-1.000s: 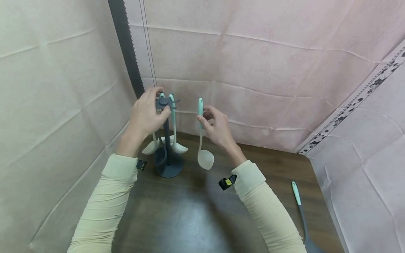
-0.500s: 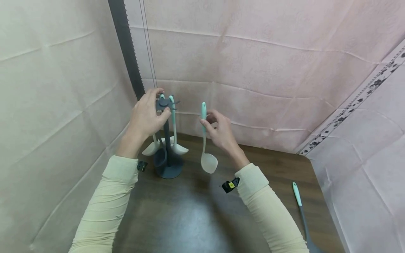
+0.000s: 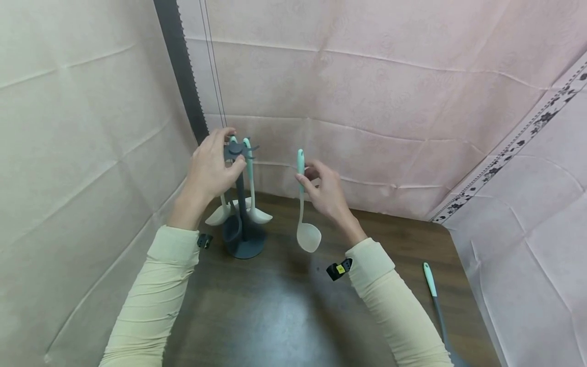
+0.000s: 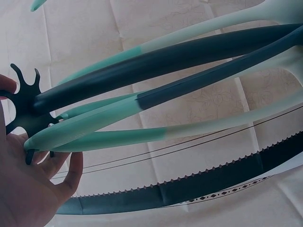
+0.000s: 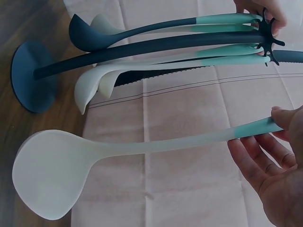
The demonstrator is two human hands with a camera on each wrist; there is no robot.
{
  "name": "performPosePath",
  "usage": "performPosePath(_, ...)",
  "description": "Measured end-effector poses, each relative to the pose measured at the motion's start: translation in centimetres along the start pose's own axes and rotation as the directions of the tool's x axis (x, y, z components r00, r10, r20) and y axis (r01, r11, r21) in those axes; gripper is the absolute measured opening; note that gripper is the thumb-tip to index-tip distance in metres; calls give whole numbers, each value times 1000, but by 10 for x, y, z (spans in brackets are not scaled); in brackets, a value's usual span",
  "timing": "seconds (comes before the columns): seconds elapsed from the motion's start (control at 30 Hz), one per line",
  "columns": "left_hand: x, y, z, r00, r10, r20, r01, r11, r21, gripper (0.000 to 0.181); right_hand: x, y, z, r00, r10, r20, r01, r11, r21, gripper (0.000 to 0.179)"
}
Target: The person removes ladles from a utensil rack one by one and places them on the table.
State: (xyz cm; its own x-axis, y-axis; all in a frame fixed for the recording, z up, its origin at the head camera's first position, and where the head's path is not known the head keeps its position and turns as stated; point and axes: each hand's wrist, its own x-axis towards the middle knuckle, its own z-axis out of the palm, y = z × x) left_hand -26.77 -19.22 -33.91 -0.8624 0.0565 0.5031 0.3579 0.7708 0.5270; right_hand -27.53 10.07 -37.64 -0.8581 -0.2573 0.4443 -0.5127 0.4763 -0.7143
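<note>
My left hand (image 3: 212, 164) grips the hooked top of a dark utensil stand (image 3: 247, 248), with fingers and thumb around it. From its hooks hang several mint-handled utensils, among them a dark ladle (image 5: 90, 35) and a white ladle (image 5: 87, 87). To the right of the stand, my right hand (image 3: 326, 189) pinches another white ladle (image 3: 309, 238) by its mint handle between thumb and fingers. This ladle hangs upright, bowl down, apart from the stand. In the right wrist view its bowl is at lower left.
A dark utensil with a mint handle (image 3: 429, 280) lies on the brown wooden table (image 3: 394, 229) at the right, its far end partly cut off by my sleeve and the frame. Pale creased cloth (image 3: 367, 102) hangs behind and at both sides.
My right hand has moved to the right and slightly lower in the head view with the white ladle, away from the stand. My left hand keeps its place on the stand's top.
</note>
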Motion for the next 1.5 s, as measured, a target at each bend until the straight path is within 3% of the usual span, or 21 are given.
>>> performPosePath(0.57,-1,1,0,1000,1,-2,-1,1000,7,64,-9,14,-1,999,2,-38,1,998,67,21)
performPosePath(1.5,-1,1,0,1000,0,-1,0,1000,5,63,-24,30,-19,996,18,-82,-17,1000,12,20)
